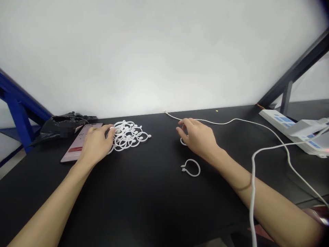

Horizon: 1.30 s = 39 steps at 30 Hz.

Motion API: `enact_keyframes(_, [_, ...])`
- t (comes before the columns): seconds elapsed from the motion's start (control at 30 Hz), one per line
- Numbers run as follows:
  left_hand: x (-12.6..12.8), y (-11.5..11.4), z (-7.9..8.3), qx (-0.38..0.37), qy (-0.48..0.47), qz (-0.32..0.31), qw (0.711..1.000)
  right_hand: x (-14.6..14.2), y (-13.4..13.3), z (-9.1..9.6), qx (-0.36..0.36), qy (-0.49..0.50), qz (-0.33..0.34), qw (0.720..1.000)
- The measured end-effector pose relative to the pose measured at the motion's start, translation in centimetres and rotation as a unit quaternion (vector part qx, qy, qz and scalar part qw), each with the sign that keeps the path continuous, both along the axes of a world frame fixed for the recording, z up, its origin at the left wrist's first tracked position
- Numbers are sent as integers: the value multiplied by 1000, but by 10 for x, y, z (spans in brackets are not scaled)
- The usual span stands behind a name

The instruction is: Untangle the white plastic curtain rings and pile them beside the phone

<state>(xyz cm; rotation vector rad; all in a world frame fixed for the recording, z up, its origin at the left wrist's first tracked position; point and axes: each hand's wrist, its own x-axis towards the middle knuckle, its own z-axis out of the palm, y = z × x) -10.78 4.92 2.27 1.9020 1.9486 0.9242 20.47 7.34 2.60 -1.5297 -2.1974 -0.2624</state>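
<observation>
A heap of white plastic rings [130, 135] lies on the black table [144, 192]. My left hand [96, 144] rests at the heap's left edge, its fingertips touching the nearest rings, fingers curled loosely. My right hand [197, 137] hovers palm down over a partly hidden white ring [183, 141], fingers apart and bent. One single white ring [191, 167] lies by itself just in front of my right wrist. A white cable [253, 164] crosses over my right forearm.
A phone [77, 145] lies under my left hand's far side, next to a black plastic bag [61, 125]. A thin white cord [231, 121] runs along the table's back. A white power strip [298, 132] sits at the right. A white wall stands behind.
</observation>
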Motion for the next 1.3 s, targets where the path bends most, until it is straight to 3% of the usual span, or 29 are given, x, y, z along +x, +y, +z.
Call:
enact_keyframes(0.13, [-1, 5, -3, 9, 108, 49, 993, 8, 4, 7, -44, -31, -81, 995])
enact_keyframes(0.23, [-1, 9, -6, 38, 138, 70, 987, 8, 3, 13, -104, -62, -122, 985])
enact_keyframes(0.4, [9, 3, -3, 90, 158, 42, 982, 5, -1, 18, -141, -80, -132, 978])
enact_keyframes(0.53, [28, -7, -4, 124, 159, -9, 979, -1, -8, 11, -144, -97, -67, 983])
enact_keyframes(0.67, [51, -18, -12, 143, 136, -131, 972, -14, -17, -1, -126, -73, 118, 982])
enact_keyframes(0.77, [63, -25, -16, 117, 114, -219, 962, -24, -25, -7, -108, -57, 246, 962])
enact_keyframes(0.83, [67, -28, -16, 96, 107, -260, 955, -28, -29, -9, -110, -40, 295, 948])
enact_keyframes(1.1, [67, -28, -16, 62, 117, -299, 945, -29, -34, -7, -136, 39, 328, 934])
enact_keyframes(1.3, [63, -26, -20, 65, 127, -314, 939, -30, -33, -9, -111, 32, 251, 961])
